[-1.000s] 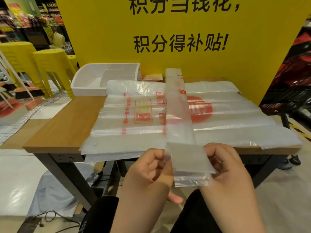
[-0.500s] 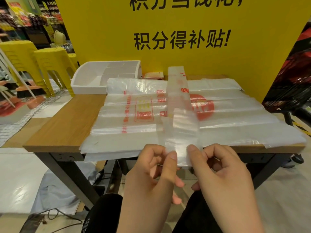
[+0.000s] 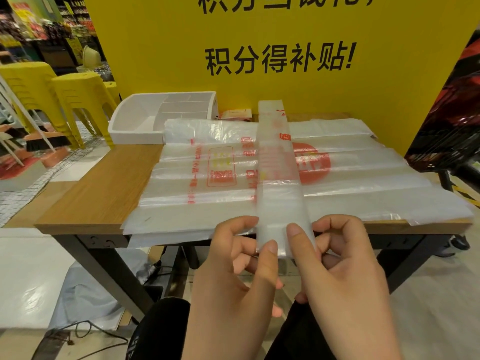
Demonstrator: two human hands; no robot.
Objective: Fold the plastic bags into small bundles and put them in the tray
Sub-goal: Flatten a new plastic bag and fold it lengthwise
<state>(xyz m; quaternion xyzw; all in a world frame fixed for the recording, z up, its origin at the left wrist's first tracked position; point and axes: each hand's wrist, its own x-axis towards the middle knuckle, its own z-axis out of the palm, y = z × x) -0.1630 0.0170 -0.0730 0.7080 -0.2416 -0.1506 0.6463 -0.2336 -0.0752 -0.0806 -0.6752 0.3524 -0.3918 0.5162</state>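
Observation:
A clear plastic bag folded into a long narrow strip (image 3: 276,162) lies lengthwise across a stack of flat printed bags (image 3: 363,183) on the wooden table (image 3: 98,193). Its near end is folded back onto itself and hangs past the table's front edge. My left hand (image 3: 241,268) pinches that folded end from the left, thumb on top. My right hand (image 3: 335,263) pinches it from the right, thumb lying on the plastic. A white compartment tray (image 3: 145,118) stands at the table's back left.
A yellow signboard (image 3: 285,48) with black characters rises behind the table. A small folded bag bundle (image 3: 235,114) lies beside the tray. Yellow stools (image 3: 78,100) stand at the left. Grey plastic and cables (image 3: 85,307) lie on the floor under the table.
The strip's near end, which hung down between my hands, has been folded up and over onto the strip. Both thumbs now sit on top of the fold.

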